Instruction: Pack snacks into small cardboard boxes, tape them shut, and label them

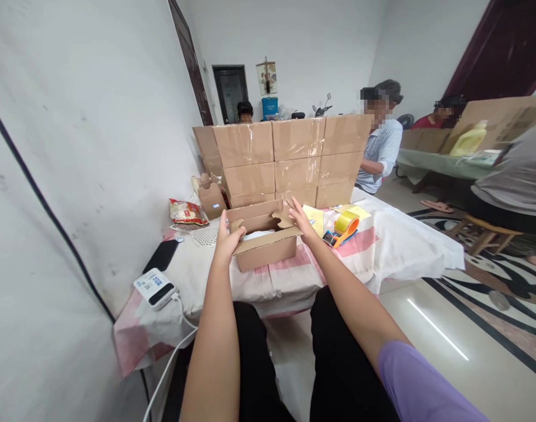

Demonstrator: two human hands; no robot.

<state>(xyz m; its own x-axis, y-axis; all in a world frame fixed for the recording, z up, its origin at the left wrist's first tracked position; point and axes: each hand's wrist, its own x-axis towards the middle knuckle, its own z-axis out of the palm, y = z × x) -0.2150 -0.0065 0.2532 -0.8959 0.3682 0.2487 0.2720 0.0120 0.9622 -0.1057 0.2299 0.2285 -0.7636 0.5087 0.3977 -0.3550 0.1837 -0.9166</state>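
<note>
— Looking crowded at mid-frame?
— Sitting hemmed in: small open box (268, 243) lying near the front edge of the table (408, 246), just left of centre, with a stack of taped boxes (289, 158) rising right behind it. Leaving open cloth toward the lower left, past the black phone (161, 255) and the white label printer (156, 287). Lying just right of the box, a tape dispenser (344, 227) with yellow tape.
— And the hands?
— Reaching forward from the bottom of the frame, both arms nearly straight. Left hand (227, 237) pressing against the box's left end, thumb hooking over the corner, fingers spread, not clenched. Right hand (300, 220) resting open on the right flap, fingers pointing up and away.
— Gripping anything?
— Bracketing the box between both palms, touching cardboard on either side, neither closing into a fist. Flaps standing open, something pale showing inside.
— Elsewhere?
— Sitting at upper right, other people at a second table.
</note>
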